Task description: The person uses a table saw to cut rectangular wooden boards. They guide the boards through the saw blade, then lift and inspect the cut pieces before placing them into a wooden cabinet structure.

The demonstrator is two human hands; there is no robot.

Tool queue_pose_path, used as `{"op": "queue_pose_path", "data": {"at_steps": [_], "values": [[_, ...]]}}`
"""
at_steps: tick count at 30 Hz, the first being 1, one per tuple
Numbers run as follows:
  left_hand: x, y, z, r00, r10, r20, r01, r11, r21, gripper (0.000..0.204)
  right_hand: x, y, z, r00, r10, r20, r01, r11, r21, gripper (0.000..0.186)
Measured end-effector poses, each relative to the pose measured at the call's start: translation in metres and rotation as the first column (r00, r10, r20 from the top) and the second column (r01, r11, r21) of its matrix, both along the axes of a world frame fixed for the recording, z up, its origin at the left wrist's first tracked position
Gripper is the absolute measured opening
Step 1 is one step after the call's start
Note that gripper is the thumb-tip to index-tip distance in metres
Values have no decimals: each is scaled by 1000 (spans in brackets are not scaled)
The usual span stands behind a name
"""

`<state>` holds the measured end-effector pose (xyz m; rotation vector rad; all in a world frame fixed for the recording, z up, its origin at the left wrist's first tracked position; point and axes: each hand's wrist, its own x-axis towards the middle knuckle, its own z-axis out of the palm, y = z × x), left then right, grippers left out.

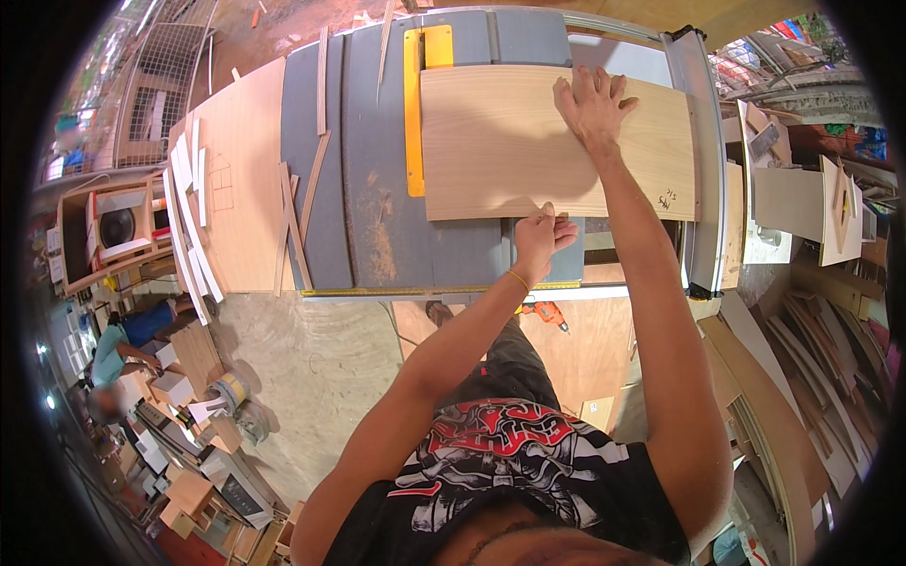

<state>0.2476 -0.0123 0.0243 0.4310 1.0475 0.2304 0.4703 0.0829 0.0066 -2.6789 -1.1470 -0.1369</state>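
A rectangular wood-grain board (491,141) with small handwriting lies on a grey table saw top (377,245), beside a yellow insert plate (413,132). My right hand (595,108) is spread flat on the board near its far edge, fingers apart. At the near edge, my left hand (543,236) has its thumb at the rim and fingers curled, gripping the board. A silver fence rail (706,160) runs down the right side of the saw, just beyond the board's end.
Thin strips (297,217) and white offcuts (189,208) lie at the left. An orange drill (547,313) rests below the saw's front edge. A co-worker (137,349) bends among boxes at lower left. Sheet offcuts (793,358) lean at the right; a speaker box (118,222) stands far left.
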Motion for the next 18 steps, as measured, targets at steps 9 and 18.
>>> {"op": "queue_pose_path", "data": {"at_steps": [9,18], "values": [[2,2,2,1000,-5,-9,5,1000,0,41,3,1,0,1000,3,-29,-3,1000,-4,63],[5,4,0,1000,10,-20,-10,1000,10,41,3,4,0,1000,-3,-7,3,1000,3,64]]}}
